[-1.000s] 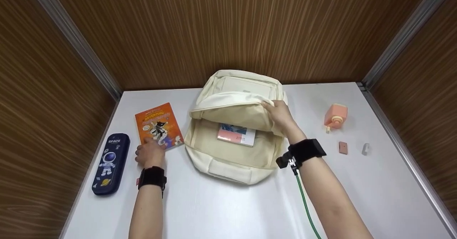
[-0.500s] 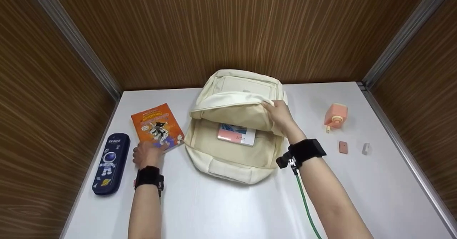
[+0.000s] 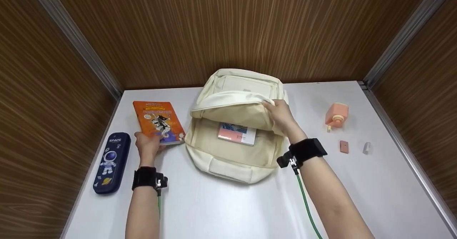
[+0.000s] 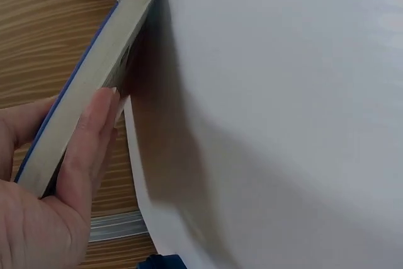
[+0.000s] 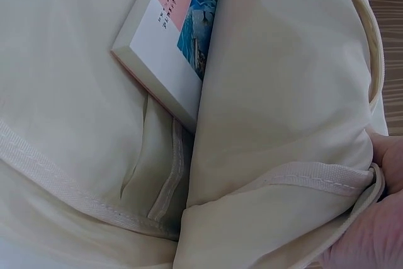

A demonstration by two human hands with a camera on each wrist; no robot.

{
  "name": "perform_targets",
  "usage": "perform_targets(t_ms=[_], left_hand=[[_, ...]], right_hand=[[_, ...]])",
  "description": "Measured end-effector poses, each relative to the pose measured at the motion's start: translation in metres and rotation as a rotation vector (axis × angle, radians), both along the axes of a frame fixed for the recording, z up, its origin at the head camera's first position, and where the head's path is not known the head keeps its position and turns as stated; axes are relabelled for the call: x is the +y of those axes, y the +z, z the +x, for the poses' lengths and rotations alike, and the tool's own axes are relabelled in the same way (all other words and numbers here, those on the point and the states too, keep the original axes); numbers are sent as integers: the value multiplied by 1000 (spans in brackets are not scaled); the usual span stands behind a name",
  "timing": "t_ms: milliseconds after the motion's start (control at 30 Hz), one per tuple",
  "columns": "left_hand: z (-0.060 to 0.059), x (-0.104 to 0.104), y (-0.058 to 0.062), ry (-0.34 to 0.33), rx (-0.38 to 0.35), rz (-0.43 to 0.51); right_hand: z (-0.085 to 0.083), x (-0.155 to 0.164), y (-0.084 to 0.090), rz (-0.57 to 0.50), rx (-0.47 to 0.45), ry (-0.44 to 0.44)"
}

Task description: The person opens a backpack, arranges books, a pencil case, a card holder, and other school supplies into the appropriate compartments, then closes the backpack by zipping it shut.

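My left hand (image 3: 147, 145) grips the lower edge of an orange book (image 3: 159, 119), thumb on the cover and fingers beneath. In the left wrist view the book's page edge (image 4: 94, 83) slants up between thumb and fingers, tilted off the white tabletop. A cream backpack (image 3: 230, 171) lies unzipped in the middle of the table. My right hand (image 3: 280, 116) pinches the rim of its front flap and holds it raised. Inside the bag lies a white and pink book (image 5: 160, 55), its far part covered by the flap.
A navy astronaut pencil case (image 3: 111, 163) lies at the left. On the right are a pink crank pencil sharpener (image 3: 336, 115), a small pinkish-brown block (image 3: 343, 147) and a small clear object (image 3: 367, 148). Wood-grain panels (image 3: 242, 28) enclose the table (image 3: 221, 210) at back and sides.
My left hand has turned and slid its fingers under the orange book, whose near edge has come up off the table. The right hand keeps the flap where it was.
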State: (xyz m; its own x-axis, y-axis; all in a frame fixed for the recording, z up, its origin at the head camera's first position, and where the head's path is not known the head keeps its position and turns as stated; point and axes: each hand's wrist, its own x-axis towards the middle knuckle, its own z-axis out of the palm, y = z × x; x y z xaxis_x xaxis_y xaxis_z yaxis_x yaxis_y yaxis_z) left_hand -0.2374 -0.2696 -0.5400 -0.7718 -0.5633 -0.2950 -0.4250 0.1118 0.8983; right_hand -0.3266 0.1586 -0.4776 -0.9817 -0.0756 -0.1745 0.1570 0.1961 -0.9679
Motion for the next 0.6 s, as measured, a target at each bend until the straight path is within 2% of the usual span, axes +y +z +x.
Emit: perform_targets(t_ms=[200,400,500,600], left_hand=[[7,2,-1,5,140,85],[12,6,0,64,232,116],[13,7,4,103,280,135],[14,10,13,128,328,170]], right_hand=[[0,-2,1,0,2,5],[1,-2,1,79,24,3],[2,-2,1,72,19,-2],[2,-3,1,20,7,-5]])
